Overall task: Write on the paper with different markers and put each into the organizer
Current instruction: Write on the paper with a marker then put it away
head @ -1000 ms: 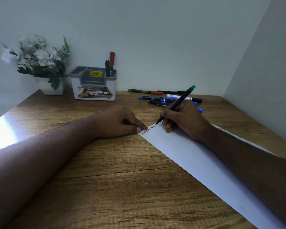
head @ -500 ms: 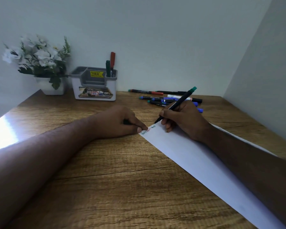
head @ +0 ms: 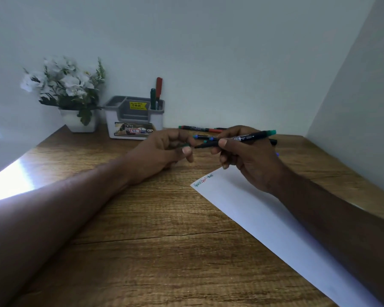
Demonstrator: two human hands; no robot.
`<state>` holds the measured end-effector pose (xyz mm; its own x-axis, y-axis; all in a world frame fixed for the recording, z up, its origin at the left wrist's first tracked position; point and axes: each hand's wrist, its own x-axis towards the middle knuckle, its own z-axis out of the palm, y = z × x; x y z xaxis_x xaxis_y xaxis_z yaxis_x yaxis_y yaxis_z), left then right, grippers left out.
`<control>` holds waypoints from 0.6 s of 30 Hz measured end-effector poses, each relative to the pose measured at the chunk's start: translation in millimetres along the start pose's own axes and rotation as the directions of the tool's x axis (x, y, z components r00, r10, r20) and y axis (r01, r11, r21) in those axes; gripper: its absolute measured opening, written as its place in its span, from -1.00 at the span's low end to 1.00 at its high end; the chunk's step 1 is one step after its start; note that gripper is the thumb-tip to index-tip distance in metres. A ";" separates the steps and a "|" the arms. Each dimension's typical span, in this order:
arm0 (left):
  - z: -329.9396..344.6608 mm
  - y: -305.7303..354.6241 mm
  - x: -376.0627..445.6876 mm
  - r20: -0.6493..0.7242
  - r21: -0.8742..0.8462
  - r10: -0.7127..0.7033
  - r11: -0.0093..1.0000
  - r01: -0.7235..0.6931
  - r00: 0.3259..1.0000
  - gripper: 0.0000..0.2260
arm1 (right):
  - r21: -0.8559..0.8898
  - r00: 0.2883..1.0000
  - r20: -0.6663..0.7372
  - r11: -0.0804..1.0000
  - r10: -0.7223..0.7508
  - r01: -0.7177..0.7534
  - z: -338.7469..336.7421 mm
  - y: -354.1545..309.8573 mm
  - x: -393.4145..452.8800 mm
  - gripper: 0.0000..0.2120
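The right hand (head: 248, 156) grips a green marker (head: 246, 137) level above the worktop (head: 142, 240), its bare tip aimed at the left hand (head: 164, 149), whose curled fingers pinch what looks like the cap (head: 185, 145); a misjudged push could ink the fingers or drop the cap. Beyond the left hand the organizer (head: 134, 117) holds two markers — one green, one red — upright in its right-hand compartment; the paper (head: 264, 218) lies under the right wrist.

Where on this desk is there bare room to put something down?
Bare wood lies in the near middle, between the left forearm and the paper, and at the left edge before the flower pot. It is crowded behind the hands, where loose markers lie.
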<state>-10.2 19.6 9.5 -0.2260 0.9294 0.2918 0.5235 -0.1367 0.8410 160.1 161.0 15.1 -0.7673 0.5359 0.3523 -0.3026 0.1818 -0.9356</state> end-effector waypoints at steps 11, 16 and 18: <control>1.6 5.1 -2.4 -0.004 -0.010 -0.003 1.000 0.003 1.000 -0.78 | -0.076 0.999 0.034 0.996 0.042 -0.039 1.4 5.6 -2.0 -0.76; 21.6 9.6 2.4 0.052 -0.465 -0.128 0.874 0.137 0.990 -0.74 | -0.171 0.995 0.097 0.984 -0.037 0.053 15.2 6.3 -7.6 -0.83; 27.2 11.7 3.4 0.016 -0.486 -0.174 0.859 0.160 0.985 -0.74 | -0.234 0.996 0.051 0.969 -0.068 0.078 20.2 9.4 -9.8 -0.90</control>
<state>17.4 30.5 7.9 -0.3002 0.9445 0.1334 0.0146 -0.1352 0.9907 153.4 140.8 3.2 -0.7727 0.4796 0.4159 -0.2212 0.4108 -0.8845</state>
